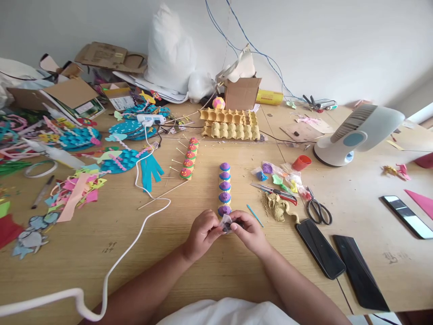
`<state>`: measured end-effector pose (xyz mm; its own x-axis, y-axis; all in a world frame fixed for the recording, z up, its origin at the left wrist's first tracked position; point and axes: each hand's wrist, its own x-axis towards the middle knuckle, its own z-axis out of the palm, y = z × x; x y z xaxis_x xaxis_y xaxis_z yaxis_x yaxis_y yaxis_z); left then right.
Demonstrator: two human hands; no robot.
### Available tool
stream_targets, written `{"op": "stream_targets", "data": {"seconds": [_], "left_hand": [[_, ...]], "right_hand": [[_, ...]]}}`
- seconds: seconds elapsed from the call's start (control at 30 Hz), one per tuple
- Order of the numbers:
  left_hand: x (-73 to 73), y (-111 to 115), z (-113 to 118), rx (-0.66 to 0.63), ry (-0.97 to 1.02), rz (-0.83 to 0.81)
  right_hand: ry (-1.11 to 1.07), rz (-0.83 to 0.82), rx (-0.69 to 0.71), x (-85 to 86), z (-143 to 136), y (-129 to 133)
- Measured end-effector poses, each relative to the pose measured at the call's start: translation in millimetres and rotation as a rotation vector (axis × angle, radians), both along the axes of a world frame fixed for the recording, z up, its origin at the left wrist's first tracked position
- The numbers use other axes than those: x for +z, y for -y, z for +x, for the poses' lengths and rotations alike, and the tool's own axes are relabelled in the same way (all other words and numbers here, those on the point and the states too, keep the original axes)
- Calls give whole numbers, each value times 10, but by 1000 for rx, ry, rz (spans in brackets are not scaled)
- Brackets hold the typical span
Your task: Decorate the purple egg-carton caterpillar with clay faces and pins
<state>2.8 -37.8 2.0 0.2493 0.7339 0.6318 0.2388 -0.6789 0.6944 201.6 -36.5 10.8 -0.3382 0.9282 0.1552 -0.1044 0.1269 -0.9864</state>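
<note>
A packet (225, 220) is pinched by left hand (202, 232) and right hand (251, 231); just beyond, the purple strip (224, 186) is pointed lengthwise away.

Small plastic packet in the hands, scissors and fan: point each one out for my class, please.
Packet (225, 220): head view, on its pale plastic.
Scissors (318, 206): head view, where the black handles meet.
Fan (353, 138): head view, on the light-blue oval on its side.
</note>
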Motion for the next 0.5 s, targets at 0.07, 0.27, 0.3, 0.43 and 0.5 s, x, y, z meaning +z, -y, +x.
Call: {"op": "stream_targets", "data": {"seconds": [0.07,0.27,0.3,0.43,0.5], "left_hand": [[-6,-15,-7,-32,-38,9],[7,-1,-2,-45,-16,-30],[20,10,-9,-31,-2,-34],[70,42,-50,16,-2,47],[83,41,-57,9,-35,69]], "right_hand": [[29,21,56,19,20,-10],[-65,-127,89,2,-14,-4],[-93,-163,89,-10,-26,-3],[-124,-189,-25,-42,-61,0],[-123,-197,-40,-34,-67,4]]}}
